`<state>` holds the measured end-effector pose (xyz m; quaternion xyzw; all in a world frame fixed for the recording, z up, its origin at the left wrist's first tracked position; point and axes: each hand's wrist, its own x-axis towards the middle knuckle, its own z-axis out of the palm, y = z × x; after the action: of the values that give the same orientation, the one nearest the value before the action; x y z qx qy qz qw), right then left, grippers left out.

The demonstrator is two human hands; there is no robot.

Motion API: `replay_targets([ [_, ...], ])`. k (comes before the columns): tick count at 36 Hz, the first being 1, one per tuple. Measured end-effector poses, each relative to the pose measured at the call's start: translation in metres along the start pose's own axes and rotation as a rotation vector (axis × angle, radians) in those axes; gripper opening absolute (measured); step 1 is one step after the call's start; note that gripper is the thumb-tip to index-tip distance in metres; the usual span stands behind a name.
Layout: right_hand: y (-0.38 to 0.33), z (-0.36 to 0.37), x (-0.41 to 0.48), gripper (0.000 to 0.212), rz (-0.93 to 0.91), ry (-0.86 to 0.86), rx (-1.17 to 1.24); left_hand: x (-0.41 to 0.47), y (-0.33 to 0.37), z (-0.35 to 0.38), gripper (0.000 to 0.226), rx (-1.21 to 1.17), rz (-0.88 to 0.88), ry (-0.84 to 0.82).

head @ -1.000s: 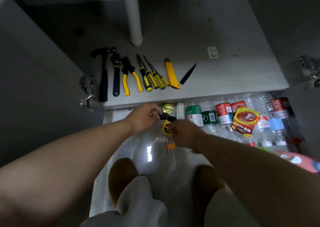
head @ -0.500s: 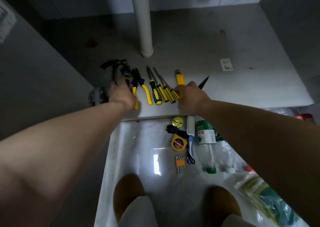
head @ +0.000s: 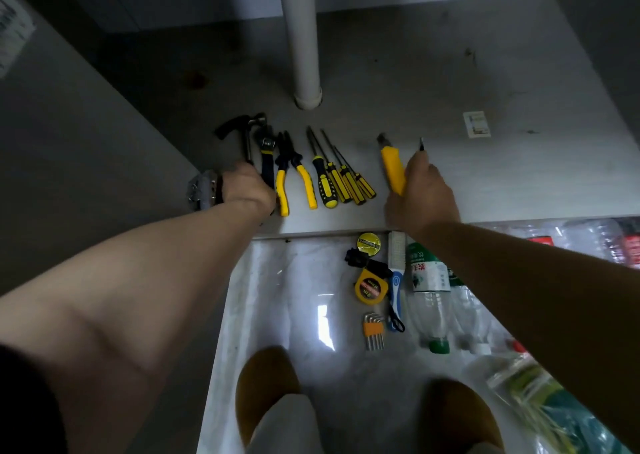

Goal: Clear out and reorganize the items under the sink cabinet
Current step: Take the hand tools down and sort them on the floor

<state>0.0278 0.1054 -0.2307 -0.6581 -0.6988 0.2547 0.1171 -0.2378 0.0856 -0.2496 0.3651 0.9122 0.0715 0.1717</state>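
Tools lie in a row on the grey cabinet floor (head: 502, 183): a black hammer (head: 235, 126), a wrench (head: 265, 143), yellow pliers (head: 294, 169) and several yellow-black screwdrivers (head: 334, 179). My left hand (head: 247, 188) covers the hammer and wrench handles, fingers curled down over them. My right hand (head: 420, 197) grips a yellow utility knife (head: 391, 166), set apart to the right of the screwdrivers. A thin black tool tip (head: 421, 143) sticks up past its fingers.
A white drain pipe (head: 301, 37) rises behind the tools. On the white floor in front lie a yellow tape measure (head: 370, 287), hex keys (head: 374, 330), a brush (head: 396, 277) and plastic bottles (head: 429, 290). The open cabinet door (head: 69, 176) with its hinge (head: 202, 190) stands at left.
Both hands left the tape measure on the floor and reached into the cabinet. The right hand has drawn the utility knife and black tool rightward, away from the screwdrivers.
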Motion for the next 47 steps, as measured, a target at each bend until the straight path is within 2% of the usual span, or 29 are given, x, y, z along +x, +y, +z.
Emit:
replay_targets([
  [3, 0.007, -0.001, -0.01, 0.053, 0.017, 0.021, 0.084, -0.003, 0.008, -0.006, 0.037, -0.192, -0.108, -0.041],
  [6, 0.011, -0.001, -0.016, 0.043, -0.025, -0.053, 0.041, -0.004, 0.014, -0.011, 0.031, -0.453, -0.178, -0.067],
  [10, 0.005, -0.002, -0.026, 0.03, -0.148, -0.159, -0.009, -0.018, 0.01, -0.017, 0.006, -0.718, -0.181, -0.119],
  [13, -0.004, 0.001, -0.041, 0.026, -0.136, -0.243, 0.032, -0.037, -0.002, -0.02, 0.019, -0.858, -0.145, -0.172],
  [16, -0.013, 0.008, -0.063, 0.026, -0.088, -0.357, 0.073, -0.064, -0.016, -0.025, 0.016, -0.959, -0.109, -0.263],
  [20, -0.02, 0.02, -0.101, 0.031, -0.05, -0.54, 0.042, -0.101, -0.042, -0.028, 0.014, -0.92, -0.086, -0.265],
  [24, -0.021, 0.03, -0.138, 0.037, 0.0, -0.722, -0.074, -0.145, -0.073, -0.037, 0.018, -0.816, 0.048, -0.315],
  [31, -0.007, 0.041, -0.161, 0.029, 0.073, -0.727, -0.092, -0.195, -0.111, -0.03, 0.019, -0.7, 0.126, -0.37],
  [34, 0.002, 0.05, -0.159, 0.051, 0.084, -0.718, -0.146, -0.202, -0.129, -0.008, 0.014, -0.64, 0.149, -0.39],
  [37, 0.009, 0.059, -0.158, 0.054, 0.115, -0.702, -0.162, -0.203, -0.148, 0.022, 0.011, -0.553, 0.158, -0.387],
  [42, 0.02, 0.068, -0.157, 0.046, 0.165, -0.742, -0.17, -0.198, -0.161, 0.063, 0.011, -0.5, 0.107, -0.498],
  [47, 0.031, 0.067, -0.154, 0.034, 0.199, -0.787, -0.176, -0.193, -0.146, 0.09, 0.005, -0.483, 0.057, -0.601],
])
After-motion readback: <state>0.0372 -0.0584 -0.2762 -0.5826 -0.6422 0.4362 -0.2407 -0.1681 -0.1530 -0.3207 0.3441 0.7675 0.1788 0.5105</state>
